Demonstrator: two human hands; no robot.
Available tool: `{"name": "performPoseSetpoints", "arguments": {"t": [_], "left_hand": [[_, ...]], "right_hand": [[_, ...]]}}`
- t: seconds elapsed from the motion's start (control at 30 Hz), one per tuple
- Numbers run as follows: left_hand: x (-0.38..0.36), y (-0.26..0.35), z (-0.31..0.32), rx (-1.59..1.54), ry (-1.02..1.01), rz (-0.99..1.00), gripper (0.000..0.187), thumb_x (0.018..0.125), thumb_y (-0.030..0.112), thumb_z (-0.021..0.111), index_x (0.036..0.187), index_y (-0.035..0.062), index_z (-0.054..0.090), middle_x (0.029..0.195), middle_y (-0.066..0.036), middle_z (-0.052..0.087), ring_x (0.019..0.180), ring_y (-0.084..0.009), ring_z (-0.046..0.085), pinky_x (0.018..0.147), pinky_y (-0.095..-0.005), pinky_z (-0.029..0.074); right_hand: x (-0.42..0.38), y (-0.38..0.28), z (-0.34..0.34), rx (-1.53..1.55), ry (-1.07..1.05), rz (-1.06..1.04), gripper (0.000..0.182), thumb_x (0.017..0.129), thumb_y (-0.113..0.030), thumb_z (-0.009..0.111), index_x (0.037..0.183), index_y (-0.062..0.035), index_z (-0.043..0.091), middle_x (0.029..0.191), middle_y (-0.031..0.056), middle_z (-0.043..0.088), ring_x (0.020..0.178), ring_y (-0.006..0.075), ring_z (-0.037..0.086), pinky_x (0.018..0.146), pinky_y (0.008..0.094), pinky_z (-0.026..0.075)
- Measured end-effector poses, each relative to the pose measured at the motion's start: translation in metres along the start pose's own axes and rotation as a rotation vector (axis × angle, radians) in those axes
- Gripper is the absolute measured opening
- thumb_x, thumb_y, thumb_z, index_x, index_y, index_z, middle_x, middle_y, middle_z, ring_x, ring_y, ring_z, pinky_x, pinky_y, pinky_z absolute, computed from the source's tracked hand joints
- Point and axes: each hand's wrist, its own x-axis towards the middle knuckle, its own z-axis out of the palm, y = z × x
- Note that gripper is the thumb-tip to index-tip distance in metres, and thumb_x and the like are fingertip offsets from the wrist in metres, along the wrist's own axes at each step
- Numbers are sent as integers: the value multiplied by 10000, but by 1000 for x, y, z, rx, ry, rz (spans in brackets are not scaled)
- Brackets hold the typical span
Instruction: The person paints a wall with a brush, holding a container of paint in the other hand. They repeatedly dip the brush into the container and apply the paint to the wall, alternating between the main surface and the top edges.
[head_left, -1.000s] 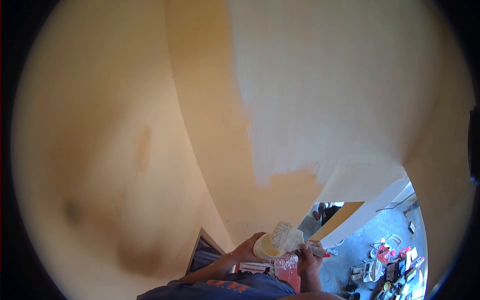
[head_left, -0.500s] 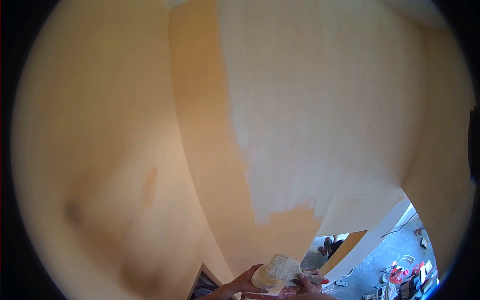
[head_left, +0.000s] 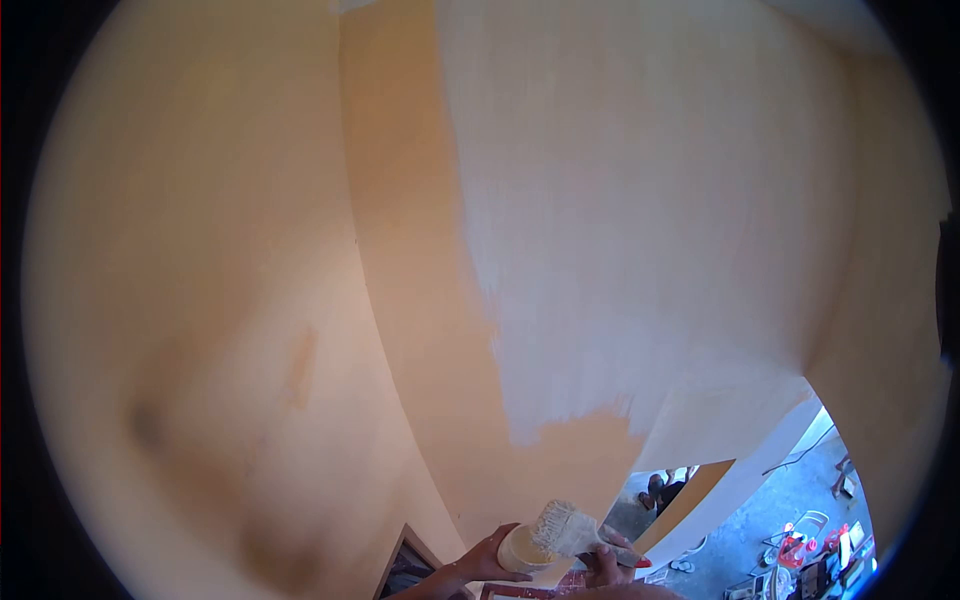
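Note:
At the bottom of the head view, my left hand (head_left: 490,556) is wrapped round a small pale paint container (head_left: 522,552). My right hand (head_left: 608,568) grips the handle of a wide paint brush (head_left: 565,530), whose bristles are coated with whitish paint and lie over the container's rim. Above both hands rises a wall with an orange-tan band (head_left: 400,180) on the left and a large whitish painted area (head_left: 640,220) on the right. Their border is ragged low down.
A plain tan wall (head_left: 200,200) meets the band at a corner on the left. Far below at the lower right, a grey floor (head_left: 740,530) holds a chair (head_left: 810,522), red items (head_left: 795,550) and clutter. A person (head_left: 665,490) is partly visible through an opening.
The brush and container have shifted slightly, the brush a little to the left and up. The person below has changed posture slightly.

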Motion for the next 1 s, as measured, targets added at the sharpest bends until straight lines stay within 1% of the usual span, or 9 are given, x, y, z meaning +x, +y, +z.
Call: {"name": "performPoseSetpoints", "arguments": {"t": [0.07,0.1,0.17,0.23,0.33,0.43,0.63,0.8,1.0], "left_hand": [[-2,3,-2,-8,14,23,981,570,280,860,1319,22,282,1228,-147,486,1166,-246,468,986,-369,371],[-4,4,-2,-11,29,51,978,570,279,860,1319,22,285,1224,-148,490,1163,-244,472,982,-367,374],[-6,-6,-1,-49,32,32,980,567,269,862,1320,23,285,1227,-145,490,1167,-243,468,983,-364,372],[-8,-10,1,-79,32,11,981,565,260,864,1321,25,284,1230,-142,490,1171,-242,465,984,-361,370],[2,0,-5,-106,50,55,962,574,214,858,1323,29,285,1239,-123,490,1176,-235,460,987,-365,366],[12,17,-21,-299,23,204,934,583,167,849,1323,36,293,1244,-101,490,1180,-223,457,991,-379,367],[20,57,-70,-416,20,218,921,582,150,844,1327,52,310,1243,-88,491,1168,-217,469,973,-389,395],[38,100,-126,-389,177,352,896,564,201,845,1303,54,359,1228,-80,507,1163,-231,474,968,-397,404],[56,186,-206,-257,393,498,782,608,218,802,1259,43,406,1175,-72,531,1098,-208,509,927,-359,430]], "right_hand": [[7,32,36,728,417,-61,354,927,-310,458,1179,-75,536,1014,97,619,863,242,606,726,361,511],[9,31,38,727,415,-52,354,927,-310,458,1179,-75,536,1014,97,619,863,242,606,726,361,511],[11,23,36,979,446,82,263,794,-144,617,975,-29,465,948,165,552,803,281,614,696,407,558],[11,14,37,978,418,62,237,830,-203,578,985,-47,491,959,117,557,859,257,597,712,391,545],[28,-17,37,1302,299,12,156,841,-146,560,966,-67,511,958,45,569,920,231,583,795,369,526],[53,-21,37,1478,263,6,128,834,-118,568,948,-76,524,962,44,580,921,203,587,805,338,529],[93,-51,36,1575,204,-45,149,835,-92,589,972,-53,544,992,61,599,942,170,591,833,290,525],[113,-92,37,1603,203,-9,150,849,-98,585,982,-37,551,979,57,611,920,142,596,817,259,521],[132,-139,29,1534,131,-202,170,850,-135,605,977,-31,562,977,68,620,961,134,590,843,246,514]]}}
